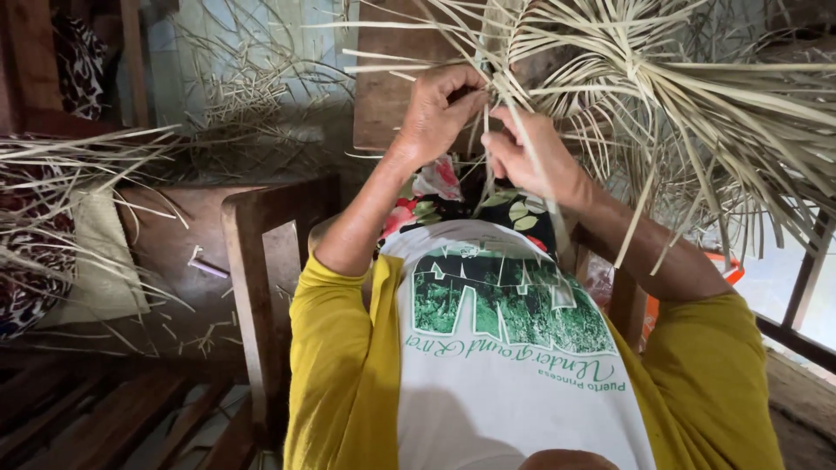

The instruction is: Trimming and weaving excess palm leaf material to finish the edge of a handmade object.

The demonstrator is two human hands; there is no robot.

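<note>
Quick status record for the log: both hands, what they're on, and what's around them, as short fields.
left hand: left hand closed, fingers pinching pale strips at the weave's edge
right hand: right hand closed on a strip just beside the left
work piece: woven mat of pale flat strips, loose ends fanning out to the right
lap: floral cloth under the forearms
left of person: wooden chair; loose strips lying further left

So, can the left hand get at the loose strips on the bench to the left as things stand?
Probably not right away. The left hand is pinching strips in the woven piece, and the bench strips lie far to the side, though nothing blocks the way.
</note>
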